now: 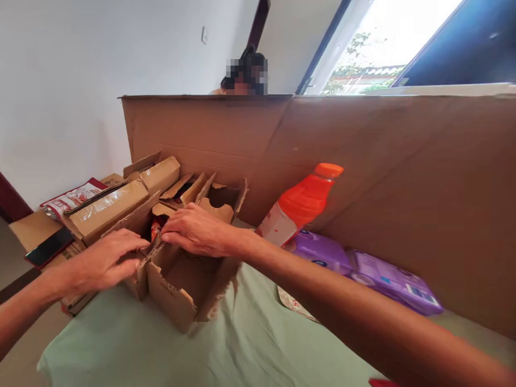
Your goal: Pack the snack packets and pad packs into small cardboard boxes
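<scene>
An open cardboard box (171,293) with torn, rough edges sits on the green cloth, its inside facing me. My left hand (108,258) is at the near left edge of this box, fingers curled over the cardboard wall and thumb below them. My right hand (197,231) reaches across from the right, with fingers bent down onto the wall between this box and the one beside it. Just left of the right fingertips, a bit of a red packet (155,228) shows between the walls. The right fingertips are partly hidden by the cardboard.
Taped cardboard boxes (108,209) and a dark phone (49,247) lie at left. An orange-red bottle (306,196) leans right of the boxes, beside purple packs (397,277). A tall cardboard panel (387,161) stands behind; a person (245,75) is beyond it. Green cloth (242,349) covers the surface.
</scene>
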The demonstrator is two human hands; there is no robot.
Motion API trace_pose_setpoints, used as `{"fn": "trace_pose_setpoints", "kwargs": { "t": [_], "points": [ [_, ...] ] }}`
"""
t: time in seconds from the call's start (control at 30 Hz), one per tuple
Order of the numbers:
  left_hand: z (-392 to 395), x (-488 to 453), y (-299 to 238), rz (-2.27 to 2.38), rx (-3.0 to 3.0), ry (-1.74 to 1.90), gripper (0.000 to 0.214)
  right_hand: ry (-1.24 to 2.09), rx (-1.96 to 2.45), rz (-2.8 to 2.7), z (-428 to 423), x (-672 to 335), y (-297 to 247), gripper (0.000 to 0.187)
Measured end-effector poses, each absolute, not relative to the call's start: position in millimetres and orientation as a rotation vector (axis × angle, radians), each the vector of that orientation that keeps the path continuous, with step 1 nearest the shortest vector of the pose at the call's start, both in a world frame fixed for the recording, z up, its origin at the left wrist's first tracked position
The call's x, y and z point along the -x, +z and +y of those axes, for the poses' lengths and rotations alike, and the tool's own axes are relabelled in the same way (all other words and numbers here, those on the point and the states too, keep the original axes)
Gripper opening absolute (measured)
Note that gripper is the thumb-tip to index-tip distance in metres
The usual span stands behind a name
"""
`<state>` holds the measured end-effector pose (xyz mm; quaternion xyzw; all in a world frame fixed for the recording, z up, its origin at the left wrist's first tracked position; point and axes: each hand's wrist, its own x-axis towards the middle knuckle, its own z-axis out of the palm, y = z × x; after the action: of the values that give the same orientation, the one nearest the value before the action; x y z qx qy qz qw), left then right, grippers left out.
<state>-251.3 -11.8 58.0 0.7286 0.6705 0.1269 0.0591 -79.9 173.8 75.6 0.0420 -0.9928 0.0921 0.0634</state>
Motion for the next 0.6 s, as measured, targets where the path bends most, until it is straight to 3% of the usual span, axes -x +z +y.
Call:
{"fn": "trace_pose_setpoints", "kwargs": {
  "t": [0.1,0.23,0.33,0.4,0.6],
  "points": [
    [-29,248,35,1.904,-2.35,0.493,0.04,0.342,-0.051,-3.027,177,79,78,0.04],
    [-31,246,11,1.919,-2.444,0.734,0.029,0.304,0.106,-3.255,180,119,84,0.027],
    [-28,250,-2,1.943,-2.52,0.883,0.024,0.265,0.091,-3.448,180,164,85,0.049],
    [-26,254,-11,1.984,-2.545,0.964,0.025,0.303,0.127,-3.515,180,188,83,0.051],
    [-27,254,-37,2.086,-2.569,1.152,0.032,0.524,0.43,-3.622,189,208,68,0.031]
  ]
}}
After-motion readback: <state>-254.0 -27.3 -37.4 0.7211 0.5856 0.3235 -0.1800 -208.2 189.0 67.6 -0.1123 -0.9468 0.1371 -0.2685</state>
